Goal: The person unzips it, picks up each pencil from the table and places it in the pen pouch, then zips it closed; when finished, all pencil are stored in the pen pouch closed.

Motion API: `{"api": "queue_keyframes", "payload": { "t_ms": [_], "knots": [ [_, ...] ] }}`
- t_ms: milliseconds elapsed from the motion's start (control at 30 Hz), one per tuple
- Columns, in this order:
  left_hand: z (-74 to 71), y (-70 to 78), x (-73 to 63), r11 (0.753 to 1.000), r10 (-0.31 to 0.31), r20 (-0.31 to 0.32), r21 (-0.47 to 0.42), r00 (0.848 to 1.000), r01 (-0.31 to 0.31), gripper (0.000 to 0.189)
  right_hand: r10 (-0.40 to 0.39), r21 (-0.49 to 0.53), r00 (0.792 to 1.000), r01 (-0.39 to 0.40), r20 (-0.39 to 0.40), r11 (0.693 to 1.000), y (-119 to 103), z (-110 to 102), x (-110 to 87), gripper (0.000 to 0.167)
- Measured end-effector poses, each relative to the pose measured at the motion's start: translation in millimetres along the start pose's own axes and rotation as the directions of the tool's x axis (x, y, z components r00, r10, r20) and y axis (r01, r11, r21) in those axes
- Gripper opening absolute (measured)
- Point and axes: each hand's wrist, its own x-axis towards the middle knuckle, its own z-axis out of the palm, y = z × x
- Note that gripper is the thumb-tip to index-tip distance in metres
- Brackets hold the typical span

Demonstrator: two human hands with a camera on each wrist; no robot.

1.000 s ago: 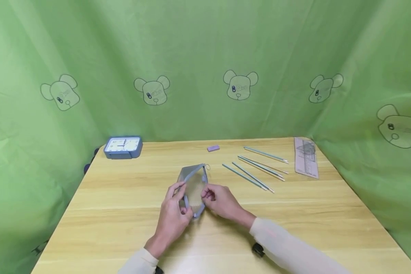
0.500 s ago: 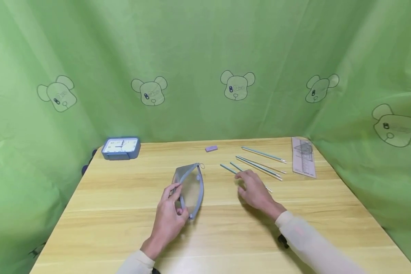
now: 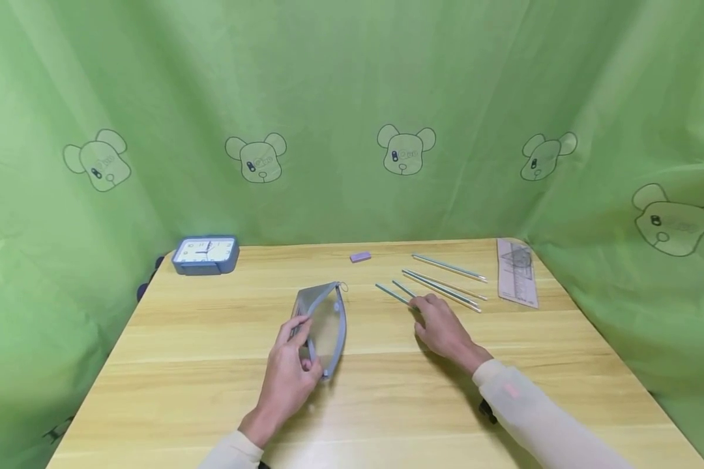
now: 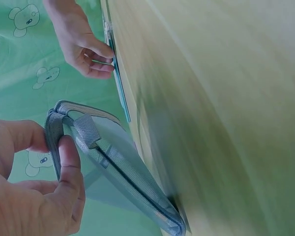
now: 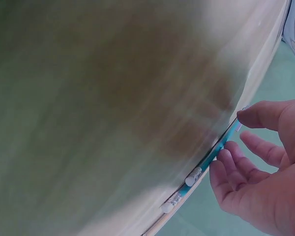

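Observation:
My left hand (image 3: 286,376) pinches the near side of a grey-blue zip pencil pouch (image 3: 341,331), which stands with its mouth gaping. In the left wrist view the thumb and fingers grip the pouch's (image 4: 132,184) edge near the zip end. To the right, my right hand (image 3: 446,332) is over two teal pencils (image 3: 392,293) lying on the table, hiding their eraser ends from the head view. Fingertips touch or nearly touch the pencils (image 5: 212,156) in the right wrist view, with a gap between thumb and fingers.
More teal and yellow pencils (image 3: 446,293) lie behind the right hand. A purple eraser (image 3: 360,257) is at the back, a blue clock (image 3: 205,255) at the back left. A ruler set (image 3: 517,272) lies at the right edge. Green curtain (image 3: 328,215) surrounds the table.
My right hand has let go of the pouch's right rim and moved right to the two nearest pencils. The left hand still holds the pouch, its mouth now wider.

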Motion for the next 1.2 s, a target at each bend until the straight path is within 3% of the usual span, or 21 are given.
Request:
{"api": "queue_keyframes", "payload": {
  "t_ms": [400, 700, 933, 1200],
  "knots": [
    [2.0, -2.0, -0.6, 0.999, 0.050, -0.015, 0.014, 0.999, -0.050, 0.073, -0.023, -0.055, 0.999, 0.022, -0.023, 0.998, -2, 1, 4.7, 0.042],
    [-1.7, 0.0, 1.9, 1.000, 0.003, -0.003, 0.020, 1.000, -0.003, 0.074, -0.058, -0.042, 0.998, 0.058, -0.009, 0.997, -1, 3, 7.0, 0.036],
    [-2.4, 1.1, 2.5, 1.000, -0.011, 0.006, 0.008, 1.000, 0.011, 0.074, -0.093, -0.014, 0.996, 0.093, 0.013, 0.996, -10, 5, -4.6, 0.037],
    [-3.2, 3.1, 3.0, 1.000, -0.013, 0.005, -0.024, 1.000, 0.013, 0.075, -0.153, -0.011, 0.987, 0.153, 0.052, 0.988, -38, 7, -30.6, 0.039]
  ]
}}
